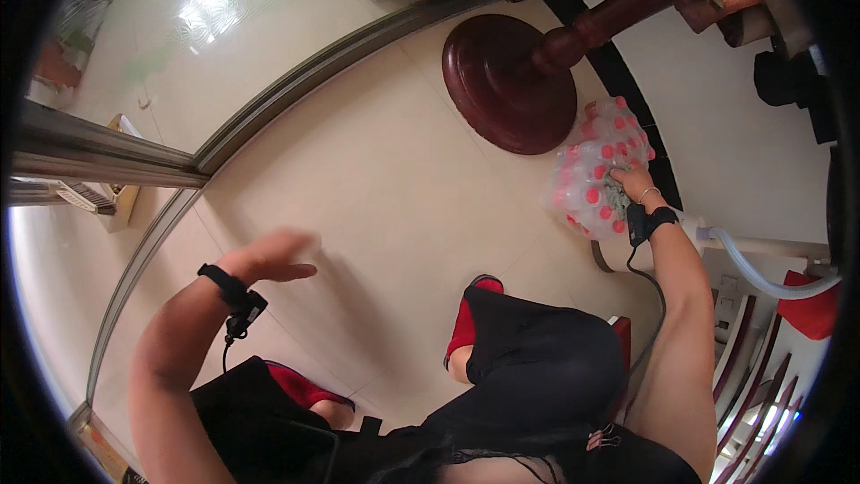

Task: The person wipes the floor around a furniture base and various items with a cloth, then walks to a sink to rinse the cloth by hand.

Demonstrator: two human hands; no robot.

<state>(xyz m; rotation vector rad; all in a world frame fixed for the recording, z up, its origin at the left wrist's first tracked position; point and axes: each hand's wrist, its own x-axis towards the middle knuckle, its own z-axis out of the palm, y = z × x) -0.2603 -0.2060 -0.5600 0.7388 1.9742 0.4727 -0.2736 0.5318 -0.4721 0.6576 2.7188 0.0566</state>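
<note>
My right hand [634, 184] reaches out to the right, closed on a crumpled grey-green piece [616, 199] that looks like cloth. It rests against a clear plastic-wrapped pack of bottles [587, 161] with pinkish-red caps on the floor. My left hand [279, 255] hangs in the air over the floor at the left, holding nothing. Its thumb stands apart from the fingers, which are smeared by motion. Each wrist wears a black strap with a small cabled device.
A dark red round wooden pedestal base [511, 83] stands beside the bottle pack. Sliding glass doors in a metal frame [202, 170] run along the left and far side. A pale blue hose [761, 278] bends at the right, near wooden slats [752, 367]. Pale tiles [385, 179] cover the floor.
</note>
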